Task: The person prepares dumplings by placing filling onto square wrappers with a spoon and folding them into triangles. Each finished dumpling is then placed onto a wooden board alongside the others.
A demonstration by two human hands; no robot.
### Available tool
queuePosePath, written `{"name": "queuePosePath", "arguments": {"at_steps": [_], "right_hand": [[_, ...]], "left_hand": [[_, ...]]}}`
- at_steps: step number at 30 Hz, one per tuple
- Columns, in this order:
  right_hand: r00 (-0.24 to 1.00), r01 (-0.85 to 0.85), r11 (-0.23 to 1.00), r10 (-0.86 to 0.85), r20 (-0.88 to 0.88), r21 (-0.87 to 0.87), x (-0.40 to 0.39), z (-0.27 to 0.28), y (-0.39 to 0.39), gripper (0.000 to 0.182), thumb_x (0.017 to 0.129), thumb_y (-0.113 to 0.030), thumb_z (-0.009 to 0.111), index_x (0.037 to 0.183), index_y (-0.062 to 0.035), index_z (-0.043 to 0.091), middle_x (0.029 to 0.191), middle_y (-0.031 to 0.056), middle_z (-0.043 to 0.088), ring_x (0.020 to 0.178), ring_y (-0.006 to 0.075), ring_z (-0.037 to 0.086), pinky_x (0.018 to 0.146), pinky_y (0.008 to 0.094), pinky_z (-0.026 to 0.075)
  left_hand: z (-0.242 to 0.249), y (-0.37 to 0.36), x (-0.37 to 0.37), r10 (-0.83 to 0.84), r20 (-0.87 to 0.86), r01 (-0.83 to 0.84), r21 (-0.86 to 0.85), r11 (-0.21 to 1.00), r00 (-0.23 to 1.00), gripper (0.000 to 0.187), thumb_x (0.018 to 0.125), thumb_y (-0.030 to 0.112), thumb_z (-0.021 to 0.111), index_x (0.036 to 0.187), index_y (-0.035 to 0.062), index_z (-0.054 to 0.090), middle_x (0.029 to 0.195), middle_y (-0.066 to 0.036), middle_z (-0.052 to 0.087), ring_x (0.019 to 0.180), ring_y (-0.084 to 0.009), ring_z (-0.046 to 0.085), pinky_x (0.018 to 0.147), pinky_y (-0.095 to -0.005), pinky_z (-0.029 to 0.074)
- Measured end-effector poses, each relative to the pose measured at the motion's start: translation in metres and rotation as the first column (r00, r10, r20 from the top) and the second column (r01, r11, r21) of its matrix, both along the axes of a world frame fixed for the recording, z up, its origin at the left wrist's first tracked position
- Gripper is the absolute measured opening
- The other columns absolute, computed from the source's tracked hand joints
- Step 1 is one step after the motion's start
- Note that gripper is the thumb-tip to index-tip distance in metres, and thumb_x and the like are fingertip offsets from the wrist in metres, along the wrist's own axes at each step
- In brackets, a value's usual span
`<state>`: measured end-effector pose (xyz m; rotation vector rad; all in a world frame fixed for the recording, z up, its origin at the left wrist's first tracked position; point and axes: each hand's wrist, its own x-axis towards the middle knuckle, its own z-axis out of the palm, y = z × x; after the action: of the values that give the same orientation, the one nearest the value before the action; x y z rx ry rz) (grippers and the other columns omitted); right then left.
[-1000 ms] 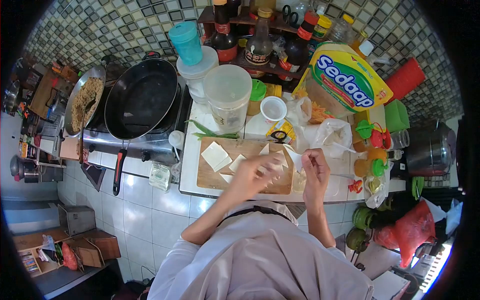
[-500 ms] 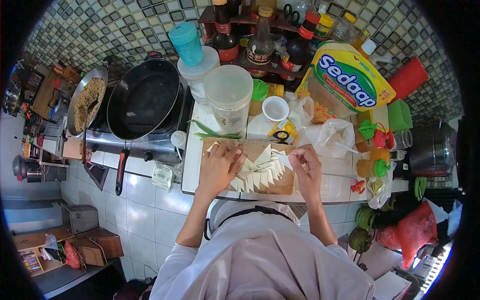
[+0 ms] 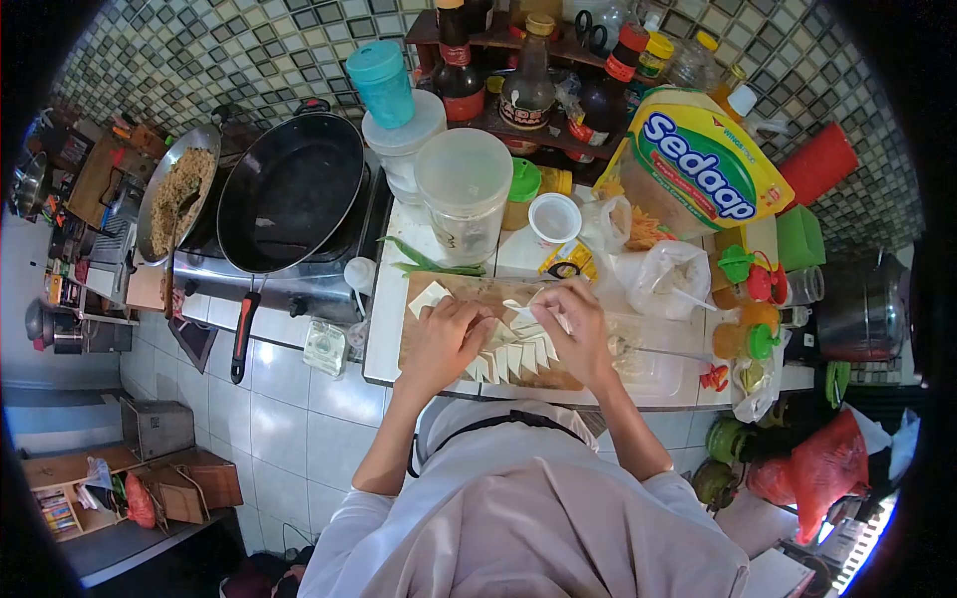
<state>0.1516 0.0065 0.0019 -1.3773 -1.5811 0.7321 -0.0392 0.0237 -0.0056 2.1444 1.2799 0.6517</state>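
A wooden cutting board [image 3: 411, 344] lies on the tiled counter before me. On it is a row of thin, pale, pointed slices [image 3: 508, 361], overlapping one another; they may be tofu. My left hand [image 3: 449, 337] bends over the left part of the board, fingers curled down. What lies beneath those fingertips is hidden, but one pale slice [image 3: 429, 298] shows just beyond them. At the row's right end my right hand [image 3: 580, 334] is closed with thumb and fingers pinching a pale slice, which its fingers partly cover.
Right of the board stands a clear plastic tray [image 3: 658, 377] with a thin utensil [image 3: 666, 351] across it. Lidded tubs [image 3: 464, 189], green leaves [image 3: 429, 261] and a white cup [image 3: 554, 217] stand behind. On the stove at left are a black pan [image 3: 291, 194] and a filled wok [image 3: 184, 194].
My right hand has moved left, from the board's right edge to over the slices, with its fingers lower. My left hand has shifted slightly; the slice under its thumb no longer shows.
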Motion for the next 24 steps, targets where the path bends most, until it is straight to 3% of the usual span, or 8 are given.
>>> {"name": "queuePosePath", "arguments": {"at_steps": [2, 3, 5, 9, 11, 14, 17, 24], "right_hand": [[0.987, -0.035, 0.999, 0.035, 0.159, -0.004, -0.004, -0.006, 0.003, 0.009, 0.074, -0.016, 0.061, 0.078, -0.0088, 0.059, 0.077, 0.0027, 0.050, 0.074, 0.0181, 0.051, 0.069, 0.0328, 0.033], [0.987, -0.036, 0.999, 0.036, 0.158, -0.004, -0.007, -0.005, 0.005, 0.009, 0.074, -0.016, 0.061, 0.078, -0.0088, 0.059, 0.077, 0.0027, 0.050, 0.074, 0.0181, 0.051, 0.069, 0.0328, 0.033], [0.955, -0.067, 0.993, 0.037, 0.295, 0.092, -0.011, -0.004, 0.007, 0.008, 0.074, -0.019, 0.061, 0.077, -0.0115, 0.059, 0.079, 0.0000, 0.049, 0.079, 0.0183, 0.049, 0.071, 0.0347, 0.031], [0.949, -0.108, 0.992, 0.084, 0.305, 0.061, -0.014, -0.005, 0.008, 0.010, 0.073, -0.017, 0.062, 0.076, -0.0087, 0.057, 0.080, 0.0032, 0.048, 0.079, 0.0202, 0.048, 0.074, 0.0339, 0.031], [0.949, -0.117, 0.990, 0.089, 0.303, 0.078, -0.015, -0.006, 0.008, 0.010, 0.073, -0.018, 0.062, 0.076, -0.0086, 0.057, 0.079, 0.0027, 0.048, 0.078, 0.0197, 0.048, 0.072, 0.0333, 0.032], [0.955, -0.133, 0.987, 0.102, 0.278, 0.095, -0.015, -0.009, 0.009, 0.010, 0.072, -0.017, 0.062, 0.075, -0.0089, 0.057, 0.078, 0.0024, 0.047, 0.078, 0.0197, 0.048, 0.070, 0.0326, 0.033], [0.943, -0.145, 0.988, 0.123, 0.308, 0.051, -0.015, -0.010, 0.007, 0.010, 0.075, -0.020, 0.059, 0.076, -0.0099, 0.058, 0.081, 0.0029, 0.047, 0.081, 0.0215, 0.048, 0.071, 0.0361, 0.033], [0.903, -0.190, 0.980, 0.148, 0.403, 0.066, -0.018, -0.010, 0.006, 0.010, 0.073, -0.023, 0.060, 0.076, -0.0128, 0.059, 0.082, 0.0010, 0.047, 0.083, 0.0184, 0.047, 0.068, 0.0351, 0.032]], "left_hand": [[-0.001, -0.002, 0.000, 0.017, 0.027, -0.018, 0.033, 0.999, 0.999, 0.013, 0.079, 0.019, 0.054, 0.084, 0.0088, 0.060, 0.075, -0.004, 0.058, 0.076, -0.0209, 0.051, 0.069, -0.0357, 0.033], [0.000, -0.003, 0.000, 0.018, 0.027, -0.019, 0.032, 0.999, 0.999, 0.013, 0.079, 0.019, 0.054, 0.084, 0.0088, 0.060, 0.075, -0.004, 0.058, 0.076, -0.0209, 0.051, 0.069, -0.0357, 0.033], [0.004, -0.005, -0.001, -0.020, 0.063, 0.018, 0.030, 0.999, 0.998, 0.013, 0.077, 0.019, 0.057, 0.086, 0.0100, 0.061, 0.077, -0.003, 0.059, 0.076, -0.0192, 0.051, 0.069, -0.0343, 0.033], [0.001, -0.010, -0.006, -0.062, 0.110, 0.054, 0.079, 0.995, 0.992, 0.018, 0.074, 0.019, 0.060, 0.091, 0.0115, 0.061, 0.080, -0.001, 0.059, 0.076, -0.0176, 0.050, 0.069, -0.0333, 0.032], [0.011, -0.013, -0.009, -0.119, -0.045, 0.123, 0.101, 0.987, 0.992, 0.026, 0.071, 0.022, 0.064, 0.095, 0.0120, 0.061, 0.083, 0.001, 0.059, 0.078, -0.0173, 0.049, 0.069, -0.0326, 0.032], [0.008, -0.015, -0.009, -0.112, -0.006, 0.112, 0.116, 0.987, 0.994, 0.032, 0.068, 0.025, 0.066, 0.097, 0.0123, 0.061, 0.086, 0.000, 0.058, 0.079, -0.0176, 0.048, 0.069, -0.0326, 0.033], [0.005, -0.015, -0.010, -0.111, -0.029, 0.113, 0.091, 0.989, 0.993, 0.033, 0.068, 0.027, 0.067, 0.096, 0.0122, 0.061, 0.087, 0.000, 0.058, 0.080, -0.0181, 0.048, 0.069, -0.0329, 0.033], [0.005, -0.014, -0.006, -0.101, -0.022, 0.103, 0.096, 0.990, 0.995, 0.028, 0.069, 0.030, 0.066, 0.089, 0.0099, 0.061, 0.084, -0.002, 0.058, 0.081, -0.0184, 0.050, 0.071, -0.0345, 0.033]]}}
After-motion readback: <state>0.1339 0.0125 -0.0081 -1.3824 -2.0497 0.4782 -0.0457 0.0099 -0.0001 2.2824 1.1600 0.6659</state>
